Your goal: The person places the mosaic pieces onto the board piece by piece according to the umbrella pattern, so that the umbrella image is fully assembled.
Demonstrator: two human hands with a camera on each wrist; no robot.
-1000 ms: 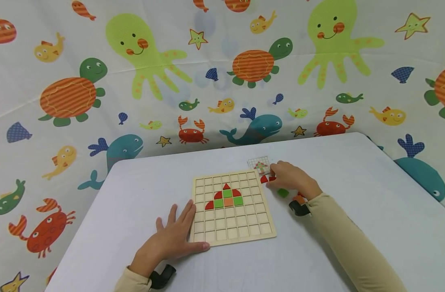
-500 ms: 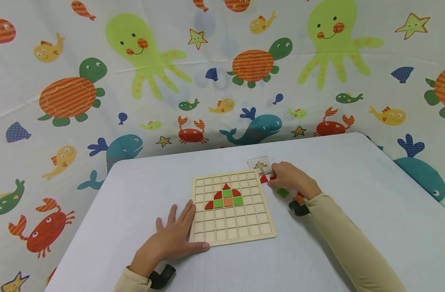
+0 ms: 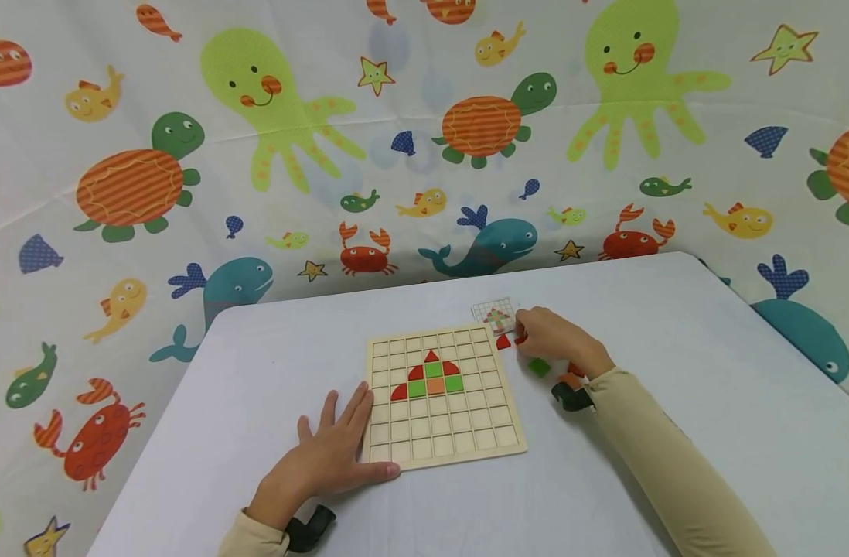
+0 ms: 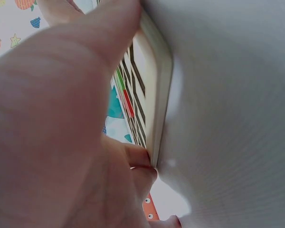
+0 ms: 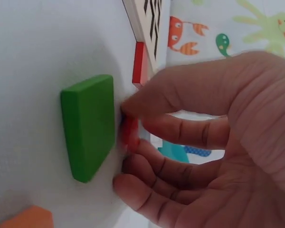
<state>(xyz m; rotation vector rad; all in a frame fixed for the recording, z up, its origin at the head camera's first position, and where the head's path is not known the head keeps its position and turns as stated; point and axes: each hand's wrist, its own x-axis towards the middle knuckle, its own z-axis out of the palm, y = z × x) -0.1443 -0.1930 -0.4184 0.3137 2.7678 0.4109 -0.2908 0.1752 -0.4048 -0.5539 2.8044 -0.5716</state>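
Observation:
A square wooden grid board (image 3: 441, 424) lies on the white table, with red, green and orange tiles forming a stepped shape in its upper half. My left hand (image 3: 330, 452) rests at its lower left corner, fingers spread along the left edge and thumb on the front edge. Just beyond the board's right side, my right hand (image 3: 557, 338) pinches a small red tile (image 5: 129, 132) low at the tabletop, partly covered by the fingers. Another red tile (image 5: 140, 64) lies against the board. A thick green tile (image 5: 88, 128) sits beside the right fingertips.
A small pattern card (image 3: 496, 312) printed with a coloured grid figure lies behind the board's far right corner. An orange tile (image 5: 31, 219) and a red one lie near the right wrist, partly hidden in the head view. A sea-animal curtain (image 3: 410, 155) hangs behind the table.
My right fingertips have shifted slightly around the red tile. The left hand and the board have stayed in place.

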